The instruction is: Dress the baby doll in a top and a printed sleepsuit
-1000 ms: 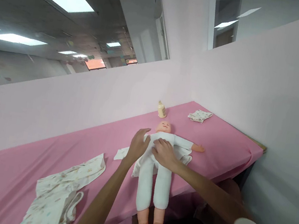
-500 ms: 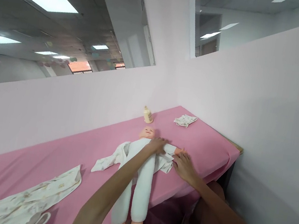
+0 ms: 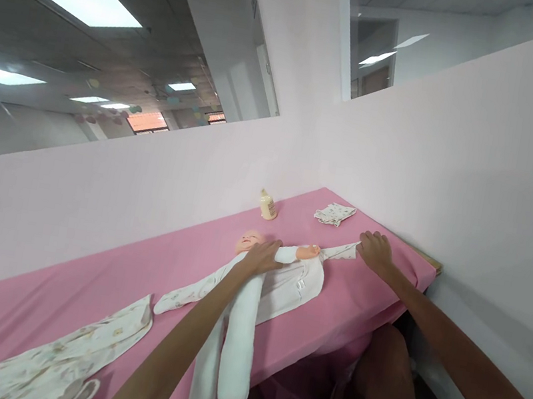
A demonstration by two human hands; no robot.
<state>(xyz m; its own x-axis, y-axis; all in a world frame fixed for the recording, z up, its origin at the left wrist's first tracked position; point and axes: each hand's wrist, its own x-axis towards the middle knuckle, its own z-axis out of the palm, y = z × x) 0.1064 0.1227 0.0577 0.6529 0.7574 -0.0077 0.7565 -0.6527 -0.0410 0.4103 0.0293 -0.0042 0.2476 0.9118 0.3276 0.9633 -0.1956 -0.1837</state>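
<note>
A baby doll (image 3: 240, 330) in white padding lies on its back on the pink-covered table, its body tipped a little to the left. My left hand (image 3: 262, 256) grips its upper body near the shoulder; some of those fingers are hidden. Under the doll a white printed baby shirt (image 3: 290, 287) lies spread to both sides, inner side up at the right. One sleeve stretches left past the doll. Farther right, my right hand (image 3: 374, 250) is closed on the end of the other sleeve (image 3: 342, 250), which is pulled straight. The doll's arm (image 3: 307, 252) rests above the shirt.
A cream bottle (image 3: 268, 205) stands near the wall beyond the doll's head. A folded printed cloth (image 3: 335, 214) lies in the far corner. Printed baby trousers (image 3: 74, 354) lie at the near left. Walls (image 3: 480, 159) border the pink table cover (image 3: 177, 249) on two sides.
My right hand has moved from the doll's hand to the right, drawing the shirt's sleeve out straight. The shirt's right side is now spread open. The doll has shifted and tilted left under my left hand.
</note>
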